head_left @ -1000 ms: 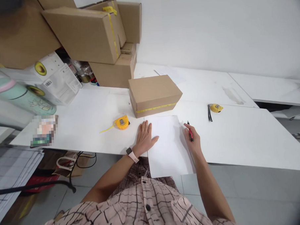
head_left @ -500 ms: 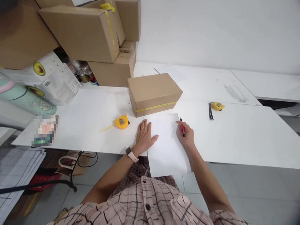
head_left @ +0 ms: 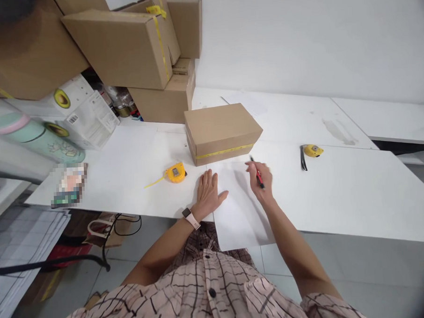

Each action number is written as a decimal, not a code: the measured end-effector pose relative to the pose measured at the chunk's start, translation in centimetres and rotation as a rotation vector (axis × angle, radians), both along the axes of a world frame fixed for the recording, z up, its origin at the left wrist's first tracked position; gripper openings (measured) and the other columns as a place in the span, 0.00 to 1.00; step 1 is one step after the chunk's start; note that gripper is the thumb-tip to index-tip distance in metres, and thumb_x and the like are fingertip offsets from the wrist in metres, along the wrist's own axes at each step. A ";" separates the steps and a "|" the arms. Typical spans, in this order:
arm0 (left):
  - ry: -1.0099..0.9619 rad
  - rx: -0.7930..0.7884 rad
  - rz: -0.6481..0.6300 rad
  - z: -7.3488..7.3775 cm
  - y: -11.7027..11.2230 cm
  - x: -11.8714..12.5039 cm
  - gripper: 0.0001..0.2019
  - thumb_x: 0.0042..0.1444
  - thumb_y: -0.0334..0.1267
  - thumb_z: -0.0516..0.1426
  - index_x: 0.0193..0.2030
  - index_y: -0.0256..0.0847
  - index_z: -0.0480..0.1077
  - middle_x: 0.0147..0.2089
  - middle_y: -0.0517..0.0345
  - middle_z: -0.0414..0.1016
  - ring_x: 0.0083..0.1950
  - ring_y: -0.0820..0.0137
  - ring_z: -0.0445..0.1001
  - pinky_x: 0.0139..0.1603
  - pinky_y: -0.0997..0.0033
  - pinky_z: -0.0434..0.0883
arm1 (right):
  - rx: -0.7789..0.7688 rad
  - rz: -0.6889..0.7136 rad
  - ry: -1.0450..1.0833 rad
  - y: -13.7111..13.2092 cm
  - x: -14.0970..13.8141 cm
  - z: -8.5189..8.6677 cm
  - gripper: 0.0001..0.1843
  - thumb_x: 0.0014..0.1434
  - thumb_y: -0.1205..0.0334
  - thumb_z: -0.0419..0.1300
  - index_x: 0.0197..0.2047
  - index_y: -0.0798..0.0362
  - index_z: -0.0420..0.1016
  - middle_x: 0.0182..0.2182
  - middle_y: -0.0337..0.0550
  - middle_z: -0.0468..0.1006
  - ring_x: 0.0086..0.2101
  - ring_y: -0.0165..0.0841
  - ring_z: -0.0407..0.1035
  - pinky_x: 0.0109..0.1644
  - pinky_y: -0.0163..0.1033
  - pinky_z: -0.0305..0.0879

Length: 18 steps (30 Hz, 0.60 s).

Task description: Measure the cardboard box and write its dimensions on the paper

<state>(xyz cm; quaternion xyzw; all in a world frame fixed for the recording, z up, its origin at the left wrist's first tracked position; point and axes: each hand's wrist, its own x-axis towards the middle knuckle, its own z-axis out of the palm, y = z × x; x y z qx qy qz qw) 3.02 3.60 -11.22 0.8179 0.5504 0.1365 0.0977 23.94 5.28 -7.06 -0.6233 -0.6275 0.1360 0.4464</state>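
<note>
- White table (head_left: pixel 340 191), with a box (head_left: pixel 224 125) on it
- Paper (head_left: pixel 236 223), before the box, overhanging the table
- Orange tape measure (head_left: pixel 176 172), left of box
- Yellow tape measure (head_left: pixel 313 150), right of box

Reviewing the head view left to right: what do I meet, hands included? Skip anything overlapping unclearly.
Green bottle → orange tape measure → left hand → right hand with red-and-black pen → yellow tape measure

The person wears a pale pink shirt (head_left: pixel 182 282) crossed by thin dark lines in an uneven grid. At least 2 round dark buttons (head_left: pixel 212 293) line its front. The sleeves (head_left: pixel 320 303) leave both forearms bare. Behind the left hand (head_left: pixel 208 195), 1 watch (head_left: pixel 191 218) has a dark rectangular face and light pink strap.
</note>
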 end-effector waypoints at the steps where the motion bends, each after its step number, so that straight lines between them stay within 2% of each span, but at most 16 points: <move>1: -0.001 -0.003 0.005 0.0 0.0 0.1 0.39 0.62 0.53 0.55 0.71 0.26 0.53 0.76 0.25 0.48 0.77 0.42 0.48 0.73 0.39 0.49 | -0.069 0.149 0.160 0.3 -1.4 0.6 0.30 0.71 0.39 0.41 0.52 0.48 0.76 0.37 0.48 0.80 0.43 0.41 0.72 0.53 0.49 0.65; 3: -0.007 -0.010 0.018 0.1 0.1 0.3 0.39 0.62 0.53 0.56 0.71 0.25 0.53 0.75 0.25 0.49 0.76 0.42 0.49 0.73 0.40 0.49 | -0.216 0.359 0.436 1.3 -4.3 1.0 0.35 0.70 0.34 0.39 0.56 0.48 0.74 0.38 0.49 0.80 0.42 0.40 0.74 0.49 0.47 0.68; 5: -0.018 -0.014 0.020 0.2 0.3 0.2 0.40 0.61 0.53 0.56 0.71 0.25 0.53 0.75 0.25 0.51 0.76 0.42 0.51 0.73 0.41 0.49 | -0.332 0.448 0.582 2.9 -6.9 0.2 0.34 0.66 0.31 0.47 0.54 0.50 0.76 0.38 0.49 0.81 0.42 0.40 0.74 0.48 0.46 0.70; 7: -0.028 -0.008 -0.001 0.5 0.6 -0.2 0.39 0.62 0.52 0.55 0.71 0.26 0.53 0.74 0.26 0.54 0.75 0.43 0.53 0.72 0.42 0.51 | -0.339 0.378 0.619 4.7 -8.7 -1.3 0.30 0.60 0.31 0.56 0.44 0.51 0.79 0.33 0.46 0.80 0.38 0.39 0.73 0.46 0.45 0.70; 10: -0.025 0.014 -0.057 0.9 1.1 -1.4 0.33 0.63 0.51 0.55 0.68 0.30 0.58 0.72 0.31 0.59 0.72 0.46 0.57 0.70 0.44 0.55 | -0.237 0.224 0.576 6.5 -10.0 -3.3 0.26 0.57 0.34 0.59 0.31 0.51 0.74 0.29 0.42 0.76 0.35 0.36 0.70 0.44 0.42 0.68; 12: -0.018 0.020 -0.071 1.1 1.3 -2.2 0.30 0.64 0.51 0.55 0.67 0.34 0.61 0.72 0.35 0.59 0.72 0.47 0.58 0.70 0.45 0.55 | -0.197 0.195 0.554 6.9 -10.0 -3.9 0.24 0.57 0.36 0.60 0.31 0.51 0.71 0.28 0.40 0.74 0.32 0.33 0.67 0.40 0.40 0.67; 18: -0.007 0.018 -0.062 0.9 1.6 -3.2 0.30 0.64 0.52 0.57 0.68 0.39 0.61 0.75 0.39 0.54 0.74 0.48 0.53 0.72 0.42 0.51 | -0.256 0.287 0.546 6.8 -9.4 -3.8 0.18 0.52 0.46 0.68 0.35 0.51 0.74 0.31 0.39 0.75 0.31 0.32 0.66 0.37 0.39 0.65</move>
